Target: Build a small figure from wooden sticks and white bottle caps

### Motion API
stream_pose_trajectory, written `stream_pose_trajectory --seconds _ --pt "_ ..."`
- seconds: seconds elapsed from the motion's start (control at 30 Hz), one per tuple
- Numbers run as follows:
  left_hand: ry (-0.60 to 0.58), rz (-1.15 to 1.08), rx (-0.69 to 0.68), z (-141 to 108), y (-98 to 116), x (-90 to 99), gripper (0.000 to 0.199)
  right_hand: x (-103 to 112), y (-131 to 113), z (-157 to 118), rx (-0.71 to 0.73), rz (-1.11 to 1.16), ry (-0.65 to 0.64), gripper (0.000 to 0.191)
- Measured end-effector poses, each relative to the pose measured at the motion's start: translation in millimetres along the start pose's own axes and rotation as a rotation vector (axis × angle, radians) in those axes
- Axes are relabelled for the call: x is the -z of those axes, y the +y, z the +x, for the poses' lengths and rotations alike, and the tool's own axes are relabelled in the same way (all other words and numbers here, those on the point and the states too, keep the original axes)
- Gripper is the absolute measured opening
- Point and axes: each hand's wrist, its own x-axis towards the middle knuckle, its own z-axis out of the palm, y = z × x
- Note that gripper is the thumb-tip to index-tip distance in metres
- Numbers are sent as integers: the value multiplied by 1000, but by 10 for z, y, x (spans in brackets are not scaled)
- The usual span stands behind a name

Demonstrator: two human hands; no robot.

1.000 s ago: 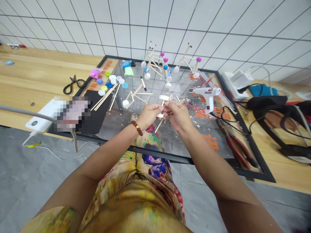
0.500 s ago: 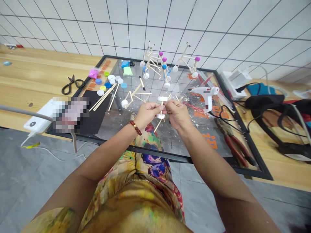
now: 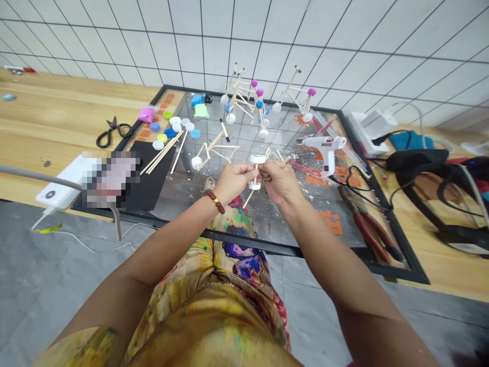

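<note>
My left hand and my right hand meet above a glass-topped board, pinching a small frame of wooden sticks between their fingers. Two white bottle caps sit on this frame, an upper one and a lower one. A thin stick runs down-left from the lower cap. My fingertips hide the joint between the sticks. A red-brown bead bracelet circles my left wrist.
Stick-and-cap models stand at the back of the board, and another lies nearer. A white glue gun and red-handled pliers lie right; scissors, loose sticks and coloured caps lie left.
The held frame has turned slightly more upright between my hands, and both hands have shifted a little. The objects on the board have not moved apart from a slight shift of the whole view.
</note>
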Motion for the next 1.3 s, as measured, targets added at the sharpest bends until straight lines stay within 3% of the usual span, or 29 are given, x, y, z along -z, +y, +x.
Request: stream_pose_trajectory --seconds 0.3,0.4,0.53,0.7,0.87,1.13,1.3 --pt "-191 -356 238 -23 100 24 21 0 -52 -36 -77 4 -18 27" --pt "-156 -404 304 -17 102 49 21 13 -38 -29 -21 -22 12 23" --pt "-37 -327 214 -4 82 41 17 20 -22 -27 95 -117 30 17" --pt "16 -132 72 1 52 6 18 14 -24 -52 118 -120 -43 32" --pt "54 48 -82 0 33 3 21 16 -31 -57 110 -75 -95 26" --pt "29 98 -82 -1 32 -34 23 10 32 28 67 -27 20 36" --pt "-80 -145 107 -9 54 -48 25 20 25 12 64 -92 2 29"
